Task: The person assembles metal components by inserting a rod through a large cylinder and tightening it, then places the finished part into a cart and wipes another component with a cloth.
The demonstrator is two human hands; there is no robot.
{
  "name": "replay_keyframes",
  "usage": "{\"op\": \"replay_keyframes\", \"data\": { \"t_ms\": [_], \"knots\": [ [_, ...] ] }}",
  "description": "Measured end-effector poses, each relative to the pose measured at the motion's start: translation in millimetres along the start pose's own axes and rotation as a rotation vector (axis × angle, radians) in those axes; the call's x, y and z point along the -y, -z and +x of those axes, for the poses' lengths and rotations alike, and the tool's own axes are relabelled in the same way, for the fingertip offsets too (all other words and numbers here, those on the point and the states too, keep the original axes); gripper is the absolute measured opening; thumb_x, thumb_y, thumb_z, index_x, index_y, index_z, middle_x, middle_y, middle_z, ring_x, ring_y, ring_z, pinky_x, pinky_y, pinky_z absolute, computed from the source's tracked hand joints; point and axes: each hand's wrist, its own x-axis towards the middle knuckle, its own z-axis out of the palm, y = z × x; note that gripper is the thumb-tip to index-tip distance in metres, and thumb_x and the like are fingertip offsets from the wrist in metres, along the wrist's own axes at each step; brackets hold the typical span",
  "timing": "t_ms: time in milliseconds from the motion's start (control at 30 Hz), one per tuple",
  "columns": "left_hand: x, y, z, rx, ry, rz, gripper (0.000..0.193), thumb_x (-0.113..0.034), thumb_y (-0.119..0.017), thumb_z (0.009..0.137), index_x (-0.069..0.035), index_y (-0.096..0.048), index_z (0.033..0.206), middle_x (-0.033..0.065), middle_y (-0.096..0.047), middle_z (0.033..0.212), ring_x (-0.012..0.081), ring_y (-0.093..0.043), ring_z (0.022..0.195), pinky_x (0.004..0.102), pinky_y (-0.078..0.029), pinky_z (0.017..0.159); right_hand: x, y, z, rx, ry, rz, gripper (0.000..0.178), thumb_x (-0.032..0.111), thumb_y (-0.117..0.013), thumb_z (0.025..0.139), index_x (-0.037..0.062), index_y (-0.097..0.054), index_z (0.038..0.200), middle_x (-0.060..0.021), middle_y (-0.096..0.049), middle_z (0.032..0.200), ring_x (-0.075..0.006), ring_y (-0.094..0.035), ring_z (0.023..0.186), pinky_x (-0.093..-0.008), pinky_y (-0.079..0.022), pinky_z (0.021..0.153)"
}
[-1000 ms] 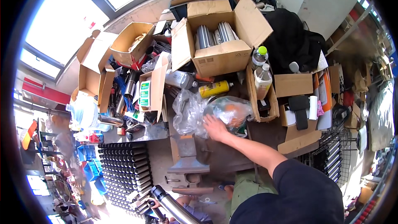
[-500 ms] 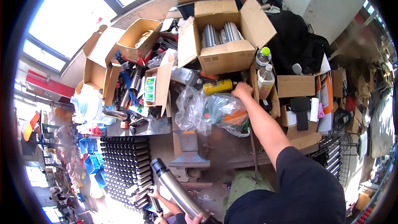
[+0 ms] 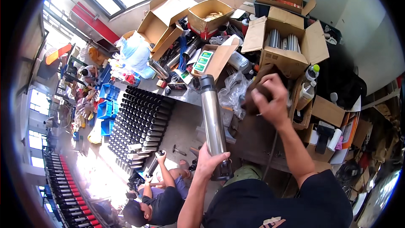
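Observation:
My left hand (image 3: pixel 206 160) is wrapped round the lower part of a shiny steel cylinder (image 3: pixel 213 120) with dark end caps. The cylinder stands nearly upright in front of me, leaning slightly. To its right, my right hand (image 3: pixel 273 101) grips a dark brown cloth (image 3: pixel 252 100), held above the workbench and apart from the cylinder; motion blurs the fingers somewhat. Behind the cloth lies crumpled clear plastic (image 3: pixel 232 90). The yellow can that lay on the bench is now hidden.
Cardboard boxes (image 3: pixel 280 61), bottles (image 3: pixel 306 95) and loose parts crowd the bench. At left stand rows of black-ended cylinders (image 3: pixel 141 122) and blue bins (image 3: pixel 105 109). A co-worker (image 3: pixel 162 204) sits at lower left, holding a dark cylinder (image 3: pixel 155 163).
The view has swung left. My right hand has come back from beside the yellow can and now holds the brown cloth. My left hand has raised the steel cylinder and brought it more upright.

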Motion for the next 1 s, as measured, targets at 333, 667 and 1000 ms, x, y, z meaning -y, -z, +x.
{"op": "replay_keyframes", "data": {
  "t_ms": [333, 667, 1000],
  "knots": [
    [-26.0, -17.3, 11.2, -0.086, -0.12, 0.655, 0.062, -0.026, -0.084, 0.067, 0.006, -0.053, 0.11, 0.0227, -0.069, 0.097, 0.0298, -0.069, 0.092, 0.0397, -0.054, 0.084, 13.5, -101.1, -22.5, 0.236, 0.105, 0.141, 0.018, 0.019, -0.082, 0.065, 0.0084, -0.067, 0.065, -0.0067, -0.058, 0.075, -0.0282, -0.058, 0.077, -0.0409, -0.046, 0.066],
    [12.5, -2.2, -48.0, 0.088, -0.006, 0.102, 0.048, -0.017, -0.078, 0.074, 0.002, -0.058, 0.114, 0.0063, -0.064, 0.092, 0.0124, -0.062, 0.077, 0.0265, -0.052, 0.073, -169.9, -128.0, 43.4, -0.192, -0.957, 0.802, 0.044, 0.046, -0.069, 0.09, 0.0032, -0.073, 0.094, -0.0052, -0.071, 0.082, -0.0231, -0.064, 0.071, -0.038, -0.054, 0.075],
    [17.9, 26.7, -59.5, 0.106, -0.127, -0.339, 0.058, -0.02, -0.077, 0.073, 0.005, -0.049, 0.118, 0.0178, -0.066, 0.087, 0.028, -0.069, 0.072, 0.0374, -0.059, 0.067, -74.3, 63.6, -38.7, 0.349, -1.177, 0.634, 0.065, 0.065, -0.058, 0.093, 0.0113, -0.059, 0.129, -0.0016, -0.065, 0.109, -0.0177, -0.065, 0.093, -0.0332, -0.054, 0.081]
  ]
}}
